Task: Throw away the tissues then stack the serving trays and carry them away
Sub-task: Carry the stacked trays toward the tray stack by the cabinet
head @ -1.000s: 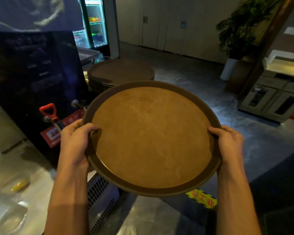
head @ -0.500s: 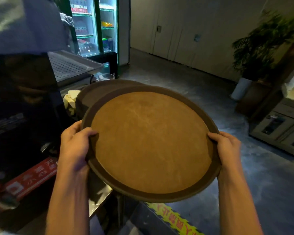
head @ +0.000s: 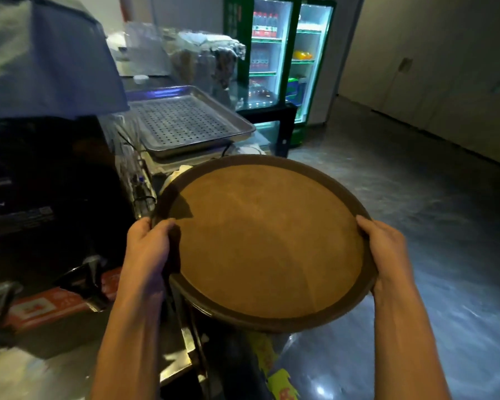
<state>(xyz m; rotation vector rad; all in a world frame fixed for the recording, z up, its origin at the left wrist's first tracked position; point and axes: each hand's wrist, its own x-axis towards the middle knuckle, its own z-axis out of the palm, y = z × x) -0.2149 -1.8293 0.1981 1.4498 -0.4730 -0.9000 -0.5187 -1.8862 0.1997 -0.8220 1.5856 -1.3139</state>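
- Both of our hands clasp the round brown serving tray (head: 267, 241) by its rim, one on each side, and it hangs in the air in front of us, tipped a little so that the far edge sits higher.
- At the far left, a dark machine (head: 49, 192) fills the counter; a red label (head: 52, 306) runs along its lower front, with a metal tap lever (head: 94, 269) just above it.
- Our left hand (head: 149, 249) wraps the tray's left rim, thumb lying on the upper face and fingers curled under, out of sight.
- Beyond that hand, a perforated metal pan (head: 185, 122) rests on the counter, well behind the tray's far edge.
- Just past the tray's far left rim, something pale (head: 179, 172) peeks out; we cannot say whether it is paper or cloth, since most of it is hidden.
- The tray shows a lighter tan centre inside a darker brown raised border, and nothing lies on it.
- Under the tray's near edge, yellow tape with red characters (head: 277, 376) marks the floor beside the counter's steel edge (head: 185, 362).
- Behind, a lit green drinks fridge (head: 283, 62) stands against the back wall, bottles on its shelves.
- Our right hand (head: 386, 255) holds the right rim the same way, thumb on top.
- To the right, the grey floor (head: 433, 226) stretches towards a plain wall (head: 445, 67).
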